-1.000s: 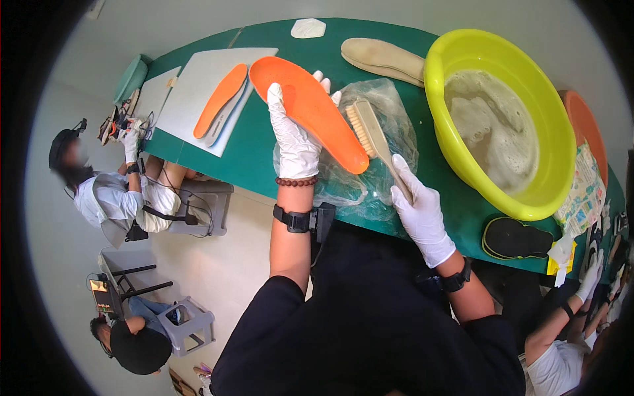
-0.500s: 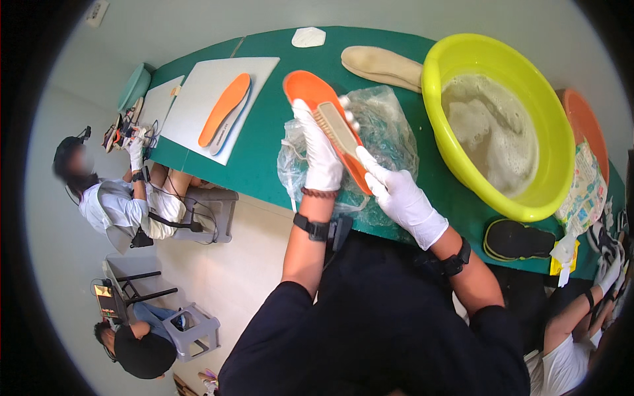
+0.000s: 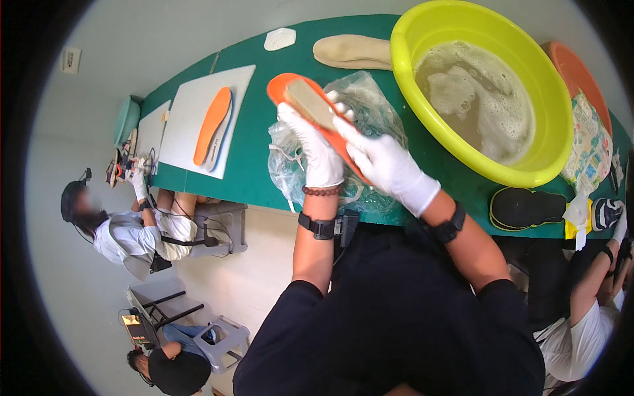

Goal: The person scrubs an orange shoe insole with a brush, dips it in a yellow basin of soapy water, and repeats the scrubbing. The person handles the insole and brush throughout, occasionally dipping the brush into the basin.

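My left hand [image 3: 316,148], in a white glove, grips an orange insole [image 3: 282,84] from below and from the side, holding it tilted above the table. A scrubbing brush [image 3: 309,103] with a pale back lies against the insole's upper face, its bristles turned down and mostly hidden. The gloved right hand [image 3: 389,162] is closed on the brush's lower end, covering its handle. Beneath both hands a crumpled clear plastic bag [image 3: 376,109] rests on the green table [image 3: 264,191].
A yellow-green basin [image 3: 413,86] of foamy water stands at the right, before an orange basin [image 3: 574,79]. Beige insoles [image 3: 350,53], a dark insole [image 3: 525,208] and a white board [image 3: 181,132] with another orange insole [image 3: 211,125] lie around. People sit at both sides.
The brush has slid up the insole toward its far end, and its bristles now face down. My right hand has moved left with it. The whole view has shifted.
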The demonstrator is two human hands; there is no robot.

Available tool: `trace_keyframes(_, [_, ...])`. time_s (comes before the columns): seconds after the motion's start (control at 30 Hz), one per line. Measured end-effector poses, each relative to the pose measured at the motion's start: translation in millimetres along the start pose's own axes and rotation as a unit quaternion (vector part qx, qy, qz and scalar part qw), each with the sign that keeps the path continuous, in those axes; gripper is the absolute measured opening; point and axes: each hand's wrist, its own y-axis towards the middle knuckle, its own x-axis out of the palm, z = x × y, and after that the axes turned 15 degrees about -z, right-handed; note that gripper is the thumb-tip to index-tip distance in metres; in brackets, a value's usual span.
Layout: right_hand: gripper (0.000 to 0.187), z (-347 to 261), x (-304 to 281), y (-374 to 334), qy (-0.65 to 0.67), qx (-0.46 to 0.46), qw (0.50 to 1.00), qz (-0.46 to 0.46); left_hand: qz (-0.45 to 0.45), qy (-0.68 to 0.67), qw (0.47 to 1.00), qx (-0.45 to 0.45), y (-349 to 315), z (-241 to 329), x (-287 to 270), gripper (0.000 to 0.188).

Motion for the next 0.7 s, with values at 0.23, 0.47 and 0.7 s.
trace_keyframes(0.23, [0.046, -7.9, -13.6, 1.4, 0.088, 0.003, 0.996, 0.002, -0.045, 0.056, 0.997, -0.009, -1.2, -22.6, 2.4, 0.082])
trace_keyframes(0.47, [0.045, -1.2, -15.6, -4.2, 0.023, -0.021, 0.999, 0.010, -0.018, 0.095, 0.994, -0.042, -10.8, -24.7, 2.3, 0.071])
trace_keyframes(0.7, [0.055, -10.2, 1.6, -23.4, -0.191, 0.020, 0.981, 0.025, -0.014, 0.096, 0.993, -0.067, -9.1, -3.3, -13.2, 0.064])
